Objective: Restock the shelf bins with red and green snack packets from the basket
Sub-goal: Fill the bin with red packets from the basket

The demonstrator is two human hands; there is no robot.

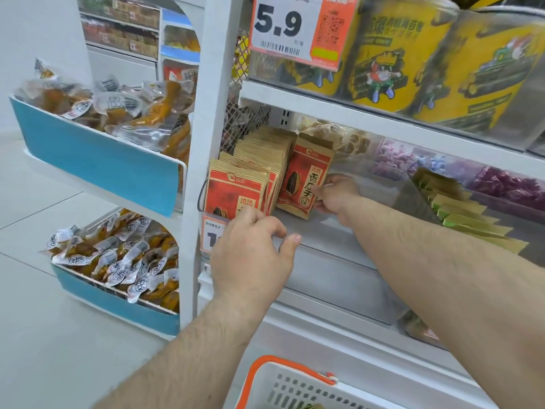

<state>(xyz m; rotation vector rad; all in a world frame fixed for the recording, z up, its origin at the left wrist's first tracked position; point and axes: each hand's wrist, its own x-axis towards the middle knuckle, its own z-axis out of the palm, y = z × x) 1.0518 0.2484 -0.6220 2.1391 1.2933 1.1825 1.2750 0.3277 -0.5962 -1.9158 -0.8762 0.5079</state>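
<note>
The right hand (334,193) reaches into the clear shelf bin (339,231) and pinches the right edge of one red packet (303,178) between thumb and fingers. That packet stands nearly upright, tilted a little to the right, just beside the row of red packets (253,172) that fills the left part of the bin. The left hand (250,252) rests on the near front edge of the bin, fingers bent over the clear wall and touching the front packet of the row, thumb stretched out to the right along the rim; it holds nothing. A price tag (211,234) is partly hidden behind this hand.

To the right, in the neighbouring compartment, green packets (466,219) lie stacked and leaning back. The white basket (295,388) with an orange handle sits near the bottom edge, below both arms.

On the shelf above stand yellow tubs (392,54) and a large price card (295,28) reading 5.9. At far left, blue-fronted bins (97,160) hold clear-wrapped snacks.
</note>
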